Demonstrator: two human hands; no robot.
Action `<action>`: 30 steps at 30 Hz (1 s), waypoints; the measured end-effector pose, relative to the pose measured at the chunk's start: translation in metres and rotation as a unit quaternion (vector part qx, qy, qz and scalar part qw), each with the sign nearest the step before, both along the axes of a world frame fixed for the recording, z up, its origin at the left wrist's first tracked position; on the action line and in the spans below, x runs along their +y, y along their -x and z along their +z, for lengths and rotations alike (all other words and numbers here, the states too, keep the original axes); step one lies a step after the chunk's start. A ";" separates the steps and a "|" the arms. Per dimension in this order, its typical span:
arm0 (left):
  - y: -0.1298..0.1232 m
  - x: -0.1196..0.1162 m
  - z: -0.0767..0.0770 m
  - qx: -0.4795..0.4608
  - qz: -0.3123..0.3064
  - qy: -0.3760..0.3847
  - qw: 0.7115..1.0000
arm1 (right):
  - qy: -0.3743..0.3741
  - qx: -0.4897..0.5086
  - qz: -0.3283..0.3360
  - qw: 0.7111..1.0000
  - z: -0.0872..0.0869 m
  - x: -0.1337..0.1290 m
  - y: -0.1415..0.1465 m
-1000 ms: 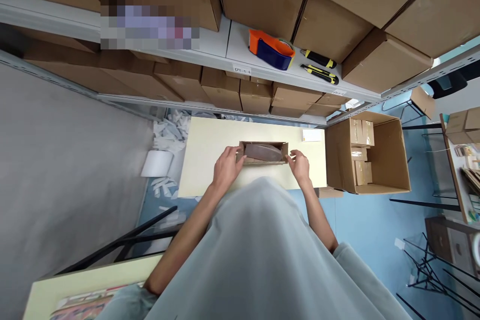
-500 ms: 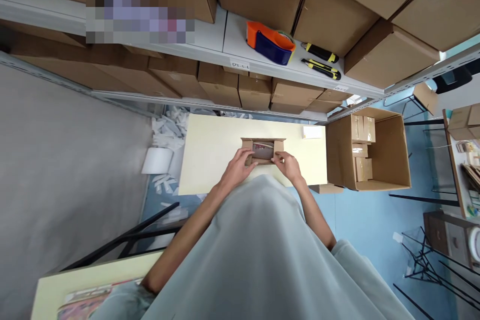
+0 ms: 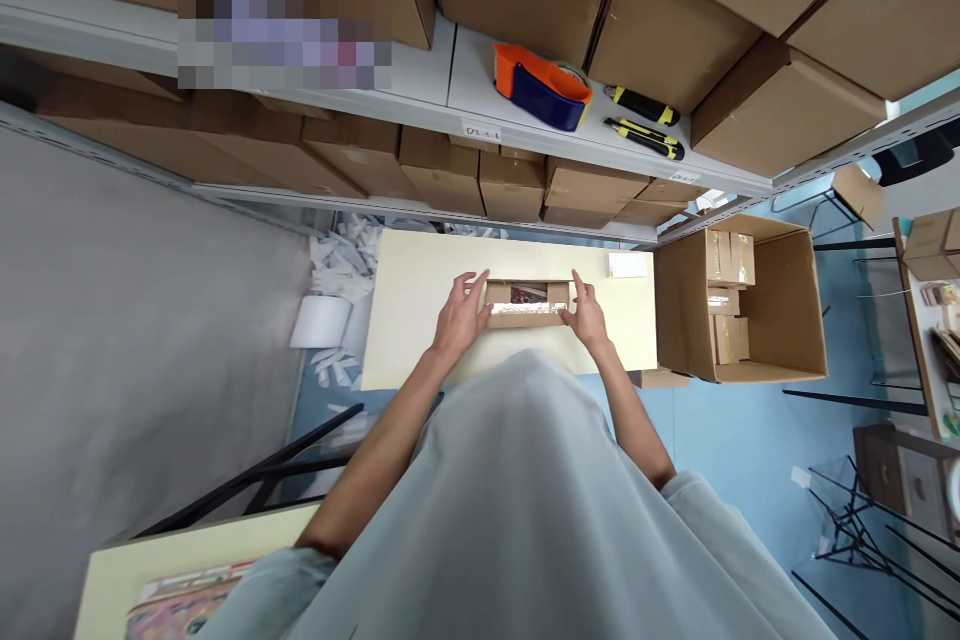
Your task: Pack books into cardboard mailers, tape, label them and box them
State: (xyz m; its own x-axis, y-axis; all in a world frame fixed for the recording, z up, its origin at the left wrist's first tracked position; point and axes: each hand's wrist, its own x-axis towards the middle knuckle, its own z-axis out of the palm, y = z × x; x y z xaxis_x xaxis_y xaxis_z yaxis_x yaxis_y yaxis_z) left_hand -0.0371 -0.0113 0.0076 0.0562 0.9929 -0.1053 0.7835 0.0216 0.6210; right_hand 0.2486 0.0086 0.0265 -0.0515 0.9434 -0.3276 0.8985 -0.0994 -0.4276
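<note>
A small cardboard box point(image 3: 525, 318) lies near the front edge of the pale yellow table point(image 3: 420, 270). Its near flap is folded over and carries a shiny strip of tape; dark reddish contents show through the gap behind it. At the box's left end is my left hand point(image 3: 459, 317), fingers spread, thumb on the near left corner. My right hand point(image 3: 589, 315) is at the right end in the same way, thumb touching the near right corner and fingers apart.
A white packet point(image 3: 625, 265) lies at the table's back right. Right of the table, a large open carton point(image 3: 780, 305) holds small taped boxes. The shelf point(image 3: 420, 70) above carries an orange-and-blue tape dispenser point(image 3: 541, 90), yellow-and-black cutters point(image 3: 643, 107) and cartons.
Both hands have moved outward from the box's opening to its two ends, and their fingers have spread. The near flap, with shiny tape on it, now lies folded over part of the opening.
</note>
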 end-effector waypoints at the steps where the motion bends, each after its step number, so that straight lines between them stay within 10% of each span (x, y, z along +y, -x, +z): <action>1: 0.002 0.002 0.000 0.002 -0.019 -0.001 1.000 | -0.002 -0.001 0.015 1.000 0.001 0.001 0.000; 17: -0.012 0.005 -0.011 -0.123 0.174 0.144 0.966 | 0.051 0.103 -0.162 0.980 -0.006 0.003 0.009; 30: -0.014 0.010 -0.011 0.011 0.059 0.148 0.987 | 0.061 0.024 -0.132 0.989 -0.005 -0.002 0.015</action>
